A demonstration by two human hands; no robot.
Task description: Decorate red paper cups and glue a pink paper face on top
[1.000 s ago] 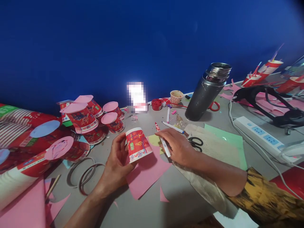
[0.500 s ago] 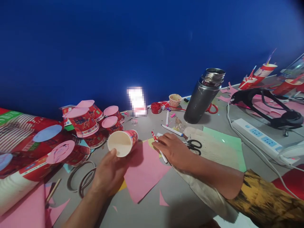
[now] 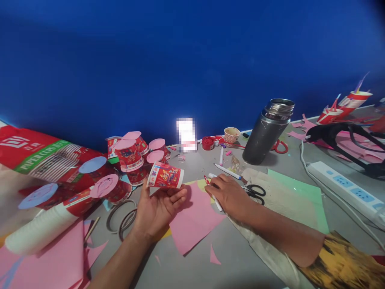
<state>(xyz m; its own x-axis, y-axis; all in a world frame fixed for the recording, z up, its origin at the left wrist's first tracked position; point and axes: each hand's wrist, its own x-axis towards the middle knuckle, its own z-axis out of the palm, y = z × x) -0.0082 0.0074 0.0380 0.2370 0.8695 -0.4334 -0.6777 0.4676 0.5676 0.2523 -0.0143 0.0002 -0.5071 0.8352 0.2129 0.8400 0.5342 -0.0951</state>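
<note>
My left hand (image 3: 158, 212) is palm up with a red printed paper cup (image 3: 166, 176) lying on its side in it, thumb at the cup's left end and fingers below. The printed side faces me; the cup's inside is hidden. To the right, my right hand (image 3: 231, 194) is palm down, fingers closed over a white-and-red marker (image 3: 217, 204) at the edge of a pink paper sheet (image 3: 195, 224). Another marker with a blue end (image 3: 227, 171) lies just beyond this hand. Black-handled scissors (image 3: 255, 193) lie beside the right wrist.
Red cups with paper discs (image 3: 129, 154) are stacked at the left, near a bag of paper cups (image 3: 45, 156). Brown rings (image 3: 122, 216) lie by my left wrist. A dark flask (image 3: 267, 132), power strip (image 3: 345, 184) and black headset (image 3: 333, 140) stand or lie right. A blue wall (image 3: 192, 60) rises behind.
My left hand has turned palm up, so the cup now shows its printed side instead of its open mouth. The view has swung left. My right hand stays over the marker.
</note>
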